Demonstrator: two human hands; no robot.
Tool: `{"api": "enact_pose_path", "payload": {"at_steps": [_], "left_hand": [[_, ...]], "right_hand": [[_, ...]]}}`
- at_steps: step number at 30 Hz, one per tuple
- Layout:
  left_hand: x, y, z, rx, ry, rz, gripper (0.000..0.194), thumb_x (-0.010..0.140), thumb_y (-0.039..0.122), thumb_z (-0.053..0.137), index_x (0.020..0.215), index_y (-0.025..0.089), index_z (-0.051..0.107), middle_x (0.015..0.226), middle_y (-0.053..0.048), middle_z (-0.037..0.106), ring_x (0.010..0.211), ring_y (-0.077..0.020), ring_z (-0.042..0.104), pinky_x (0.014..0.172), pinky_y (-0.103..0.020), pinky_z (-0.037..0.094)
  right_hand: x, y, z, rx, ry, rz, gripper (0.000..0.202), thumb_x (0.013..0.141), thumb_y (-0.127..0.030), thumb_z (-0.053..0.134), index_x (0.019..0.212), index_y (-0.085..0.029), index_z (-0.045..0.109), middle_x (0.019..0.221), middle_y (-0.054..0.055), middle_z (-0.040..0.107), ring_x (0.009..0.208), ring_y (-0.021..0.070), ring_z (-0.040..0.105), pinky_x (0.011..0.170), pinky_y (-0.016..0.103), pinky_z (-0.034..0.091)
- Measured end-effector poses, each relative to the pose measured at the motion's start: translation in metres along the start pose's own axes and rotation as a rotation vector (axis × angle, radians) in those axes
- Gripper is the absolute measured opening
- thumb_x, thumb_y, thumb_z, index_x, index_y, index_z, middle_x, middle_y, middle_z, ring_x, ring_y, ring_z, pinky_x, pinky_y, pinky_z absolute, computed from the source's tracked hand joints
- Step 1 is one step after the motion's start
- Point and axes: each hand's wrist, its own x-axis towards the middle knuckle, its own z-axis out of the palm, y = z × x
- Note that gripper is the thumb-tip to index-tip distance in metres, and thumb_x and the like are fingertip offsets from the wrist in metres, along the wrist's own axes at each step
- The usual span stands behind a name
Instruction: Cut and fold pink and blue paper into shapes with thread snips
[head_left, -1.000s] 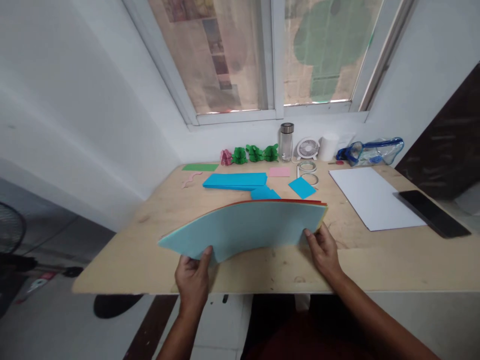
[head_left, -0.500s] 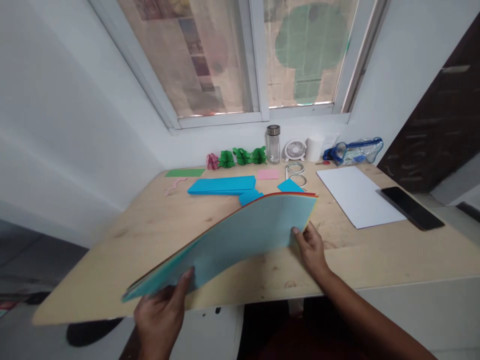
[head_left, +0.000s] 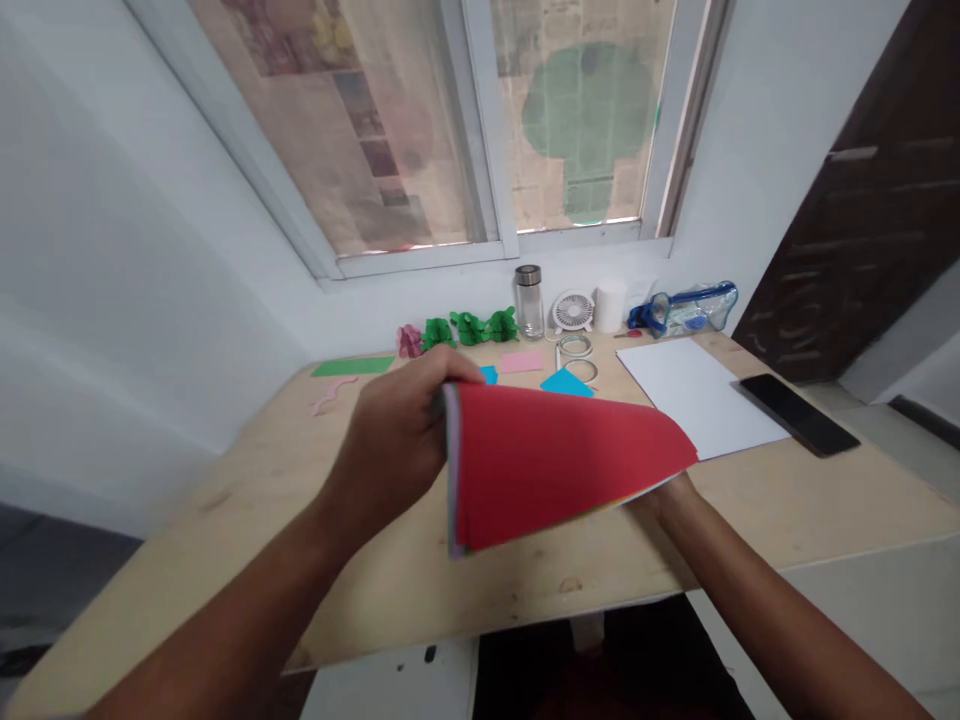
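A stack of coloured paper sheets (head_left: 555, 460) is held above the wooden table (head_left: 825, 510), its red side facing me. My left hand (head_left: 397, 435) grips the stack's left edge, raised high. My right hand (head_left: 667, 495) holds the right edge from below, mostly hidden under the sheets. The stack covers most of the blue paper pieces (head_left: 566, 382) lying behind it.
At the back stand green paper flowers (head_left: 469, 328), a pink one (head_left: 409, 340), a glass bottle (head_left: 529, 288), a small white fan (head_left: 573, 310) and a clear blue-trimmed pouch (head_left: 686, 308). A white sheet (head_left: 694, 395), a black phone (head_left: 799, 413), tape rings (head_left: 576, 347), green paper (head_left: 352, 366) and pink paper (head_left: 523, 361) lie around.
The stack has been turned over: its light-blue face showed before, now the red one. My left hand swung up from the near-left edge to the middle. The view shifted right.
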Motion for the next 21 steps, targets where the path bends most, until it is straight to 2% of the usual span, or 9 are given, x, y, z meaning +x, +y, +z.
{"api": "enact_pose_path", "payload": {"at_steps": [3, 5, 6, 8, 11, 14, 18, 21], "left_hand": [[0.031, 0.009, 0.014, 0.069, -0.05, 0.144, 0.012, 0.076, 0.013, 0.046, 0.074, 0.021, 0.055, 0.069, 0.0, 0.061, 0.06, -0.0127, 0.055, 0.059, -0.024, 0.042], [0.044, 0.014, 0.024, 0.149, -0.063, 0.216, 0.011, 0.08, 0.016, 0.048, 0.072, 0.02, 0.053, 0.067, 0.002, 0.059, 0.061, -0.0117, 0.054, 0.06, -0.023, 0.042], [0.049, 0.017, 0.029, 0.187, -0.062, 0.251, 0.011, 0.081, 0.017, 0.048, 0.072, 0.02, 0.053, 0.067, 0.002, 0.059, 0.061, -0.0111, 0.054, 0.06, -0.022, 0.041], [0.056, 0.023, 0.038, 0.247, -0.048, 0.324, 0.013, 0.083, 0.016, 0.047, 0.073, 0.019, 0.053, 0.067, 0.003, 0.058, 0.061, -0.0104, 0.053, 0.06, -0.021, 0.04], [0.062, 0.03, 0.049, 0.308, -0.053, 0.425, 0.018, 0.087, 0.015, 0.04, 0.076, 0.019, 0.054, 0.07, 0.002, 0.058, 0.063, -0.0101, 0.054, 0.058, -0.021, 0.038], [0.075, 0.032, 0.059, 0.369, -0.078, 0.504, 0.022, 0.088, 0.012, 0.036, 0.08, 0.018, 0.055, 0.073, 0.002, 0.057, 0.066, -0.0102, 0.054, 0.058, -0.02, 0.038], [0.106, 0.031, 0.081, 0.472, -0.067, 0.553, 0.023, 0.084, 0.006, 0.036, 0.087, 0.015, 0.057, 0.076, 0.0, 0.056, 0.07, -0.0114, 0.054, 0.062, -0.021, 0.039], [0.125, 0.036, 0.109, 0.523, 0.014, 0.553, 0.023, 0.086, 0.006, 0.036, 0.092, 0.014, 0.057, 0.078, -0.002, 0.057, 0.069, -0.0133, 0.055, 0.06, -0.024, 0.039]], "right_hand": [[-0.009, -0.012, -0.011, 0.092, -0.079, 0.175, 0.037, 0.085, -0.049, 0.052, 0.104, -0.021, 0.069, 0.101, 0.012, 0.073, 0.087, 0.0304, 0.07, 0.068, 0.047, 0.056], [-0.017, -0.023, -0.019, 0.156, -0.166, 0.286, 0.035, 0.083, -0.047, 0.057, 0.102, -0.021, 0.07, 0.106, 0.013, 0.071, 0.095, 0.0303, 0.068, 0.076, 0.046, 0.056], [-0.02, -0.03, -0.024, 0.22, -0.237, 0.359, 0.034, 0.081, -0.044, 0.061, 0.106, -0.022, 0.069, 0.113, 0.012, 0.069, 0.105, 0.0296, 0.064, 0.084, 0.046, 0.053], [-0.024, -0.044, -0.035, 0.319, -0.261, 0.35, 0.041, 0.078, -0.042, 0.066, 0.116, -0.026, 0.064, 0.123, 0.011, 0.064, 0.116, 0.0293, 0.057, 0.092, 0.049, 0.048], [-0.019, -0.063, -0.051, 0.33, -0.281, 0.246, 0.054, 0.073, -0.055, 0.066, 0.121, -0.03, 0.061, 0.135, 0.01, 0.055, 0.125, 0.033, 0.048, 0.093, 0.055, 0.046], [0.003, -0.078, -0.06, 0.31, -0.236, 0.193, 0.053, 0.073, -0.065, 0.059, 0.114, -0.032, 0.065, 0.134, 0.008, 0.056, 0.124, 0.0342, 0.049, 0.088, 0.055, 0.048], [0.057, -0.09, -0.063, 0.302, -0.161, 0.117, 0.042, 0.077, -0.059, 0.053, 0.101, -0.029, 0.069, 0.125, 0.006, 0.062, 0.118, 0.0323, 0.054, 0.088, 0.056, 0.047], [0.098, -0.091, -0.068, 0.296, -0.123, 0.063, 0.034, 0.082, -0.053, 0.048, 0.087, -0.028, 0.07, 0.121, 0.004, 0.065, 0.115, 0.0298, 0.056, 0.088, 0.052, 0.048]]}}
